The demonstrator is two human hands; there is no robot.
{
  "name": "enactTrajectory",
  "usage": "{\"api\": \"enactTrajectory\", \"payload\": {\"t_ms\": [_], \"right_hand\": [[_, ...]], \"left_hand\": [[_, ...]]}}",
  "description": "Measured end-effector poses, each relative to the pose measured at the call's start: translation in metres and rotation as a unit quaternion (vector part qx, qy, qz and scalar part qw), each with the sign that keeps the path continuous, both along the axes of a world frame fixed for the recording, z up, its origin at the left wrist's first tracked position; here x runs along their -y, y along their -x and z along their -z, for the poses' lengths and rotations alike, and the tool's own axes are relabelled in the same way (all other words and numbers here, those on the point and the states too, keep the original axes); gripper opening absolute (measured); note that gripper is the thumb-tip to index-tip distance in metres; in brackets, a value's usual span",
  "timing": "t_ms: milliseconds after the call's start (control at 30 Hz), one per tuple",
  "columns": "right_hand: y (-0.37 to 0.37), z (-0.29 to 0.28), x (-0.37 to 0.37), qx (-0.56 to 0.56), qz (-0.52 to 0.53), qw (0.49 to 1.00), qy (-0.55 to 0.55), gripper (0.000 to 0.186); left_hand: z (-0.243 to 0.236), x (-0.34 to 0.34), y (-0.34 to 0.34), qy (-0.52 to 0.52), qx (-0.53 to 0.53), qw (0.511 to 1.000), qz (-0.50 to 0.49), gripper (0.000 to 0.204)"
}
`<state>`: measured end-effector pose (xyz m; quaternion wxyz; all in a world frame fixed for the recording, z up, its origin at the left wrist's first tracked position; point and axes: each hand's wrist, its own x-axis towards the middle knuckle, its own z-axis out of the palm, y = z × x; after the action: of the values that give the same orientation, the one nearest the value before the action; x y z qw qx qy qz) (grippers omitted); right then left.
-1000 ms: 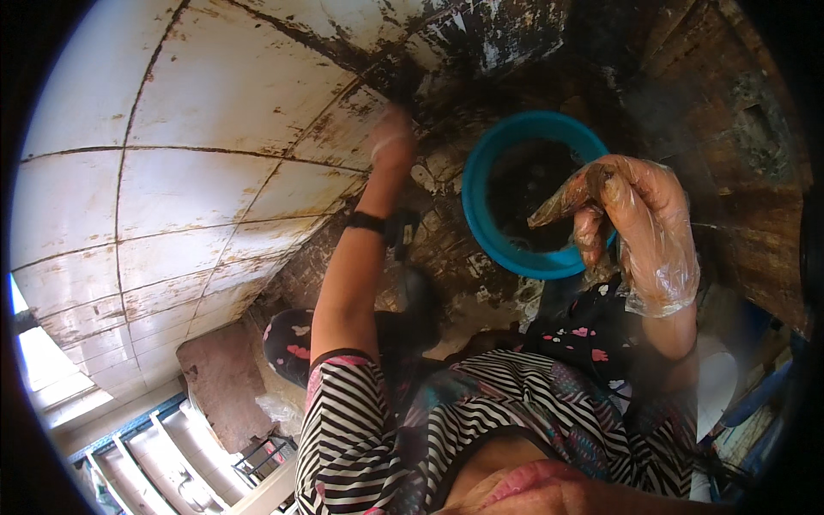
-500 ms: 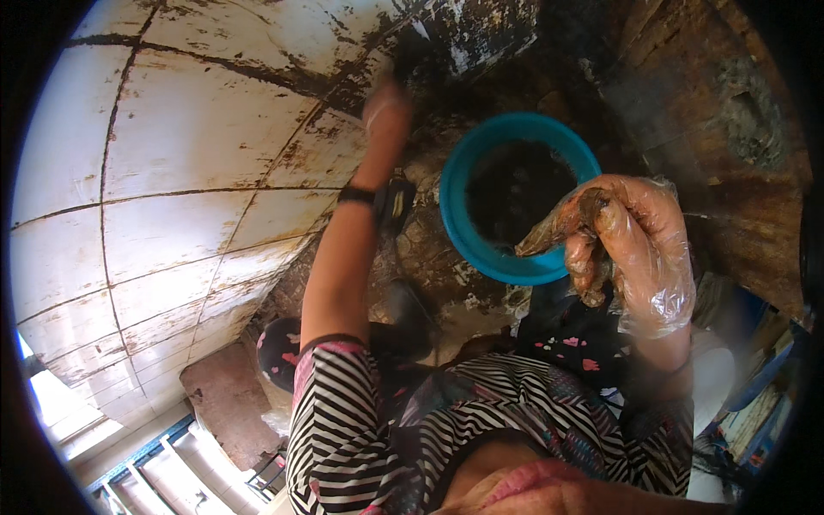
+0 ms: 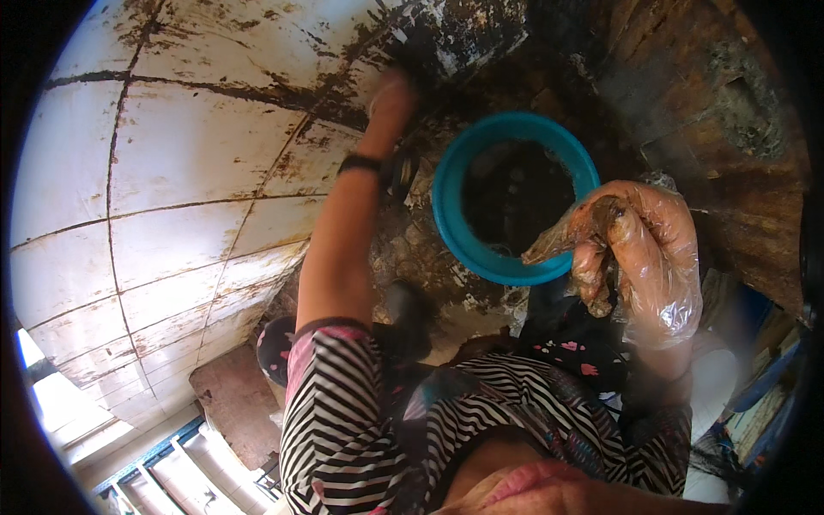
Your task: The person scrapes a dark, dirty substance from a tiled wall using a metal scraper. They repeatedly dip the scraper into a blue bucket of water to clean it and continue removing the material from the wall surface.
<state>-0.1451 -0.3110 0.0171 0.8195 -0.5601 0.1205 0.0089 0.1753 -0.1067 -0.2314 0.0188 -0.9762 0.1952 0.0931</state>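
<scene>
My left hand (image 3: 390, 99) reaches to the grimy, stained tile wall (image 3: 189, 154) near its dark corner; its fingers are blurred and hard to make out. A dark band circles that wrist. My right hand (image 3: 627, 253), in a clear, soiled plastic glove, hangs curled over the right rim of a turquoise basin (image 3: 451, 197) holding dark murky liquid. Brown muck coats its fingers, and I cannot tell whether anything is held in them.
A brown stained wall (image 3: 730, 215) rises on the right, with clutter (image 3: 764, 386) below it. At lower left lie a brown board (image 3: 232, 408), white steps or slats (image 3: 189, 463) and a bright opening (image 3: 51, 386). My knees are in dark patterned cloth beside the basin.
My left hand has moved upward along the wall toward the corner. My right hand has shifted slightly down, still curled. The view has shifted a little, with the basin appearing further left.
</scene>
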Motion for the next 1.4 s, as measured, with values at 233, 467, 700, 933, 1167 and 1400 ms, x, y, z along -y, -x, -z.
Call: {"api": "enactTrajectory", "payload": {"t_ms": [233, 467, 700, 933, 1167, 1400], "right_hand": [[0.012, -0.001, 0.008, 0.010, 0.081, 0.996, 0.023, 0.026], [0.014, 0.009, 0.018, 0.019, 0.137, 0.990, 0.039, 0.028], [0.008, 0.015, 0.017, 0.021, 0.140, 0.989, 0.049, 0.029], [0.001, 0.019, 0.016, 0.025, 0.140, 0.988, 0.065, 0.029], [-0.006, 0.018, 0.006, 0.026, 0.126, 0.990, 0.065, 0.030], [-0.004, 0.014, 0.003, 0.021, 0.116, 0.992, 0.052, 0.031]], "left_hand": [[0.028, -0.096, 0.036, -0.127, -0.015, 0.992, -0.011, 0.030], [0.026, -0.135, 0.116, -0.022, -0.084, 0.987, -0.133, 0.029], [0.073, -0.028, 0.163, -0.073, -0.255, 0.920, 0.287, 0.027], [0.140, 0.007, 0.194, 0.224, -0.451, 0.862, 0.051, 0.009], [0.144, 0.006, 0.203, 0.170, -0.191, 0.925, 0.282, 0.008], [0.063, -0.028, 0.191, 0.199, -0.195, 0.948, 0.155, 0.040]]}}
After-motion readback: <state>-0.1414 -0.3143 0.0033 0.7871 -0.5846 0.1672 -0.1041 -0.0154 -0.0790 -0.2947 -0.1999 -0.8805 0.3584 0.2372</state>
